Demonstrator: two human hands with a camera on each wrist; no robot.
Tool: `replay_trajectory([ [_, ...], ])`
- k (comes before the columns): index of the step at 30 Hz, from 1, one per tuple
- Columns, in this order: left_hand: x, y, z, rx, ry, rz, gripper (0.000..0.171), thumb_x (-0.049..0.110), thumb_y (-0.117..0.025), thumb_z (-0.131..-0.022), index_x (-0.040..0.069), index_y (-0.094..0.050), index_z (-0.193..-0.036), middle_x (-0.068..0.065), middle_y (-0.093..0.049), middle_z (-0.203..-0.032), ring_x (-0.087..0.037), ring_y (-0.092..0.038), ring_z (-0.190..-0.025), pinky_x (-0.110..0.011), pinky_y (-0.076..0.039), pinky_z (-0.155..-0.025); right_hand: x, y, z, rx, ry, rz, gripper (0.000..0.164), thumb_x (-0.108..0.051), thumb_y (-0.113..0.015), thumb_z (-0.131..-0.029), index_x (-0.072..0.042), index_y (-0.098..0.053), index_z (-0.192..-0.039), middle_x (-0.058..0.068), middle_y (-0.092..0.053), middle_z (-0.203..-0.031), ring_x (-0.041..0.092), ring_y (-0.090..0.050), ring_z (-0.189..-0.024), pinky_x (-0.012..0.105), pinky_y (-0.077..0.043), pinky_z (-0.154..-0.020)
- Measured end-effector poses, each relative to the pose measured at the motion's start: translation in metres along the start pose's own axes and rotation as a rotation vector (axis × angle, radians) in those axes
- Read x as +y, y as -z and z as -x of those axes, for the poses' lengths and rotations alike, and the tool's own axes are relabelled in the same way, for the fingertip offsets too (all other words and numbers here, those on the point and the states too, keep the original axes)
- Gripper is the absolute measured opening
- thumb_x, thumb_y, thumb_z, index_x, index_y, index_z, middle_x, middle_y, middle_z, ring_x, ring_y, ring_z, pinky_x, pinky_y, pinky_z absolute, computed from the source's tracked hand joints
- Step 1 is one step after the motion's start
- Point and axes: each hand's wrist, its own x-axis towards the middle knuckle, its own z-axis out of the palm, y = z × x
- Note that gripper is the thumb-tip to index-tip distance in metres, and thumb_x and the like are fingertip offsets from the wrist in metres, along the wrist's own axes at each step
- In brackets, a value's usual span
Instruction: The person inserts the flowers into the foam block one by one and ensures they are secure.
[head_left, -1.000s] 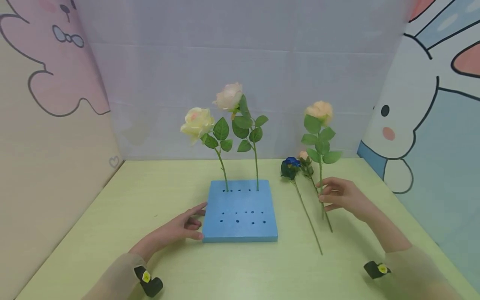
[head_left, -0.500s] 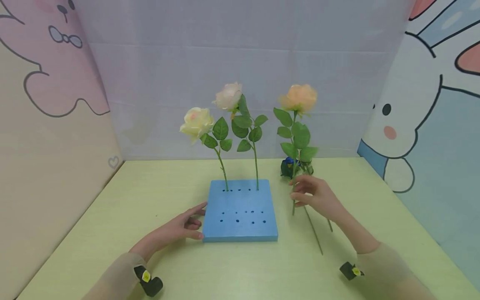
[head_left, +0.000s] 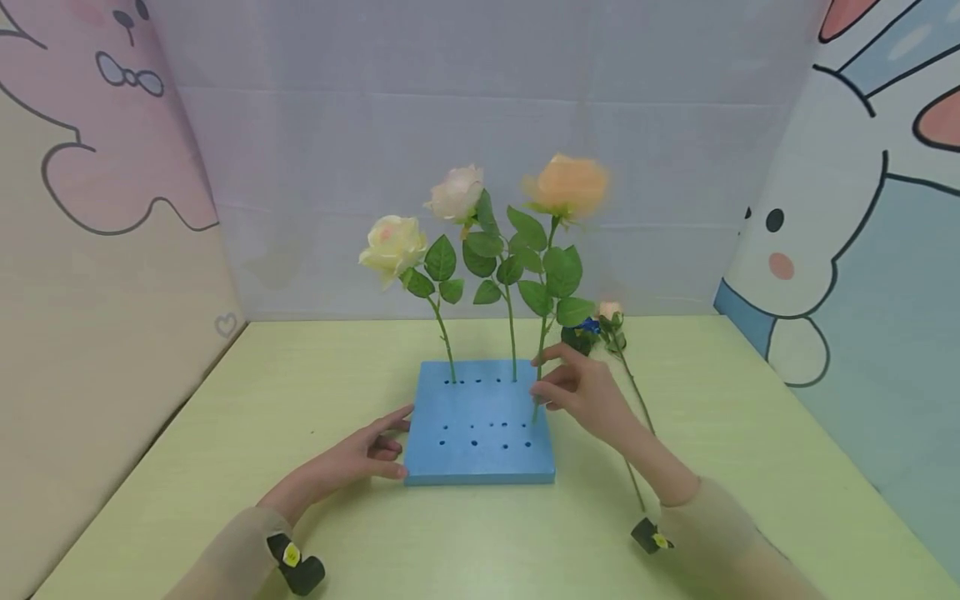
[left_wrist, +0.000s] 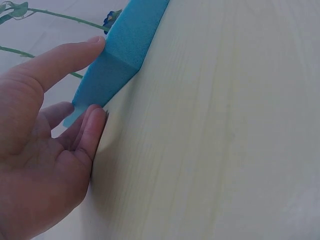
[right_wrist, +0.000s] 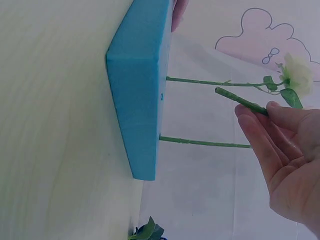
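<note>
My right hand [head_left: 588, 400] pinches the green stem of a peach artificial rose [head_left: 570, 187] between thumb and fingers. It holds the rose upright over the right side of a blue block [head_left: 487, 408] with several small holes. In the right wrist view, the lower stem end [right_wrist: 229, 94] is apart from the block's top face. At the block's left side, my left hand [head_left: 356, 454] touches its edge with thumb and fingertips, fingers extended. A pale yellow rose [head_left: 393, 248] and a pale pink rose [head_left: 457, 193] stand in the block's back row of holes.
A dark blue rose [head_left: 581, 333] and a small peach rose [head_left: 610, 312] lie on the table [head_left: 337, 542] to the right of the block, partly behind my right arm. A cloth backdrop [head_left: 300, 167] rises behind the table.
My right hand has carried the peach rose leftward, from above the lying flowers to above the block's right side. My left hand and the block have stayed put.
</note>
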Motion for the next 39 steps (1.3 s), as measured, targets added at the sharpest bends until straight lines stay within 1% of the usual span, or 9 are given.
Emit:
replay_trajectory([
  [3,-0.001,-0.001,0.000,0.005,0.005,-0.003,0.094,0.031,-0.077,-0.086,0.027,-0.018,-0.159,-0.013,-0.033,-0.157,-0.025,-0.047,-0.129,-0.043,-0.041,-0.111,-0.004,-0.010,-0.003,-0.016,0.009,-0.009,0.027,-0.015,-0.070,-0.091,-0.008,-0.060,-0.115,0.017,-0.076,-0.090,0.035,-0.074,-0.077,0.026,-0.060,-0.066],
  [8,-0.003,-0.001,0.000,0.011,0.007,0.010,0.094,0.031,-0.078,-0.085,0.028,-0.019,-0.159,-0.011,-0.033,-0.157,-0.026,-0.047,-0.130,-0.045,-0.039,-0.112,-0.008,-0.026,-0.010,-0.025,0.016,-0.028,0.023,-0.015,-0.070,-0.091,-0.011,-0.062,-0.112,0.019,-0.076,-0.090,0.034,-0.074,-0.076,0.025,-0.060,-0.066],
  [11,-0.004,-0.001,0.000,0.009,0.007,0.013,0.095,0.031,-0.078,-0.085,0.029,-0.019,-0.159,-0.011,-0.033,-0.157,-0.026,-0.046,-0.130,-0.046,-0.038,-0.112,-0.010,-0.036,-0.015,-0.019,0.041,-0.034,0.019,-0.014,-0.070,-0.091,-0.012,-0.064,-0.109,0.018,-0.076,-0.089,0.034,-0.074,-0.074,0.024,-0.059,-0.064],
  [17,-0.001,-0.003,0.002,0.021,0.020,0.007,0.095,0.032,-0.078,-0.084,0.029,-0.019,-0.159,-0.011,-0.034,-0.157,-0.026,-0.047,-0.130,-0.046,-0.039,-0.113,-0.009,-0.051,-0.023,-0.009,0.100,-0.050,0.014,-0.015,-0.070,-0.092,-0.009,-0.066,-0.103,0.017,-0.076,-0.087,0.034,-0.074,-0.074,0.024,-0.059,-0.062],
  [21,0.003,-0.003,0.004,0.022,0.017,0.012,0.094,0.030,-0.078,-0.085,0.028,-0.019,-0.159,-0.011,-0.034,-0.157,-0.025,-0.046,-0.130,-0.045,-0.039,-0.112,-0.010,-0.061,-0.029,-0.024,0.090,-0.054,0.011,-0.013,-0.069,-0.092,-0.007,-0.064,-0.100,0.018,-0.076,-0.089,0.034,-0.075,-0.076,0.025,-0.059,-0.063],
  [25,0.006,-0.003,0.006,0.017,-0.001,0.008,0.094,0.030,-0.076,-0.086,0.025,-0.018,-0.159,-0.013,-0.034,-0.157,-0.026,-0.046,-0.130,-0.045,-0.039,-0.112,-0.009,-0.072,-0.032,-0.051,0.069,-0.026,0.007,-0.012,-0.067,-0.093,-0.009,-0.063,-0.098,0.017,-0.076,-0.092,0.031,-0.075,-0.077,0.024,-0.059,-0.063],
  [30,0.007,-0.003,0.006,0.010,-0.017,0.012,0.094,0.029,-0.076,-0.087,0.023,-0.017,-0.160,-0.015,-0.033,-0.157,-0.028,-0.046,-0.129,-0.048,-0.038,-0.111,-0.004,-0.084,-0.036,-0.060,0.086,-0.008,0.008,-0.012,-0.067,-0.093,-0.009,-0.063,-0.098,0.014,-0.076,-0.090,0.027,-0.075,-0.075,0.022,-0.058,-0.061],
  [34,0.005,-0.004,0.006,0.017,-0.001,0.006,0.094,0.030,-0.076,-0.086,0.024,-0.018,-0.159,-0.013,-0.034,-0.156,-0.026,-0.046,-0.128,-0.043,-0.040,-0.110,-0.005,-0.092,-0.039,-0.062,0.103,-0.005,0.008,-0.012,-0.068,-0.093,-0.008,-0.062,-0.098,0.013,-0.076,-0.090,0.026,-0.075,-0.074,0.022,-0.058,-0.060],
  [39,0.003,-0.003,0.005,0.019,0.006,0.007,0.094,0.030,-0.077,-0.085,0.025,-0.019,-0.159,-0.011,-0.035,-0.156,-0.025,-0.046,-0.127,-0.038,-0.040,-0.109,-0.009,-0.099,-0.041,-0.079,0.083,-0.020,0.009,-0.013,-0.068,-0.093,-0.009,-0.062,-0.098,0.013,-0.076,-0.093,0.026,-0.075,-0.076,0.022,-0.058,-0.061],
])
